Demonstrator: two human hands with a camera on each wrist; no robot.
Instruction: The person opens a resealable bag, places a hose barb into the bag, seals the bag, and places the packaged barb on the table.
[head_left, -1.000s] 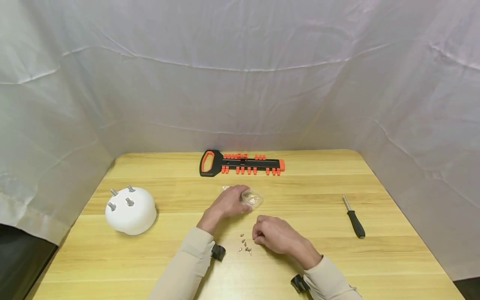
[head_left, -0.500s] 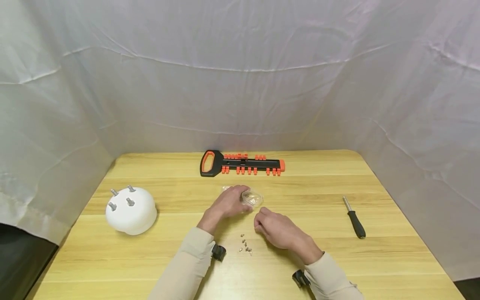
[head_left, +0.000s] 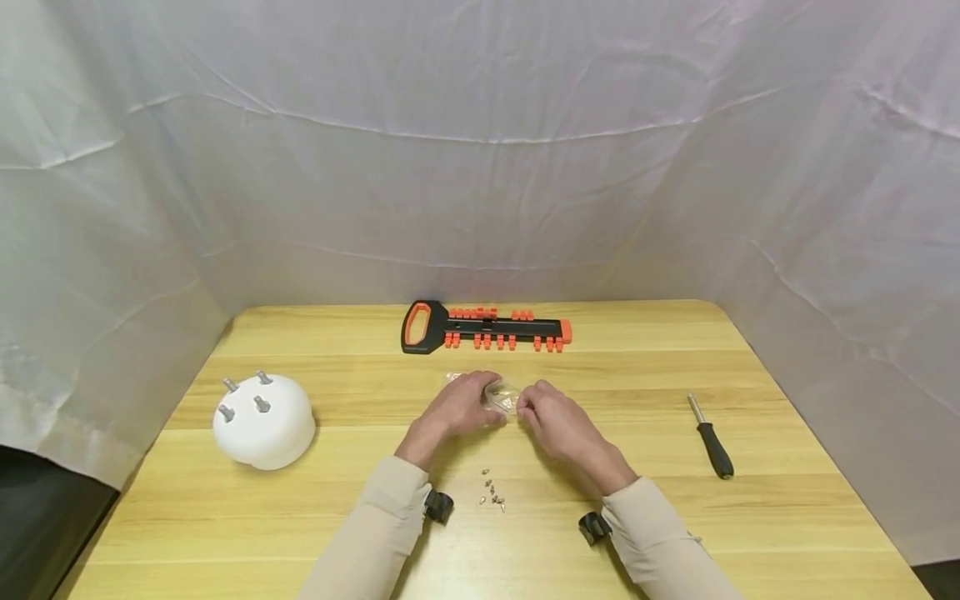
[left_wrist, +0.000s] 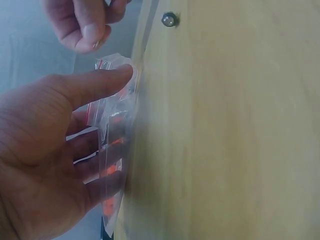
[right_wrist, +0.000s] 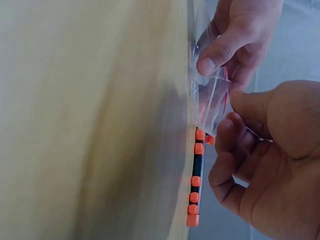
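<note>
"Bag of clear plastic with a red line at its mouth [head_left: 504, 398]: where does it lie from the hands?"

"Between them, below the centre of the head view and slightly right. The person's left hand [head_left: 459, 404] grips it, thumb on one face and fingers behind the other, so that hand is the nearer. The right hand [head_left: 555, 421] sits just beside its right end."

"Which way does its long axis run?"

"Roughly left to right across the head view, mouth at the right end, facing the right fingertips. That facing looks to be the relation that counts."

"Does the right hand hold anything?"

"Its fingers are curled into a pinch. At upper left of the left wrist view a glint shows at the tips, probably a small metal piece [left_wrist: 96, 45], though it is too small there to name for sure."

"And nearer the person?"

"Small pointed brass-coloured pieces [head_left: 492, 499] lie scattered at lower middle of the head view, apart from both hands."
</note>
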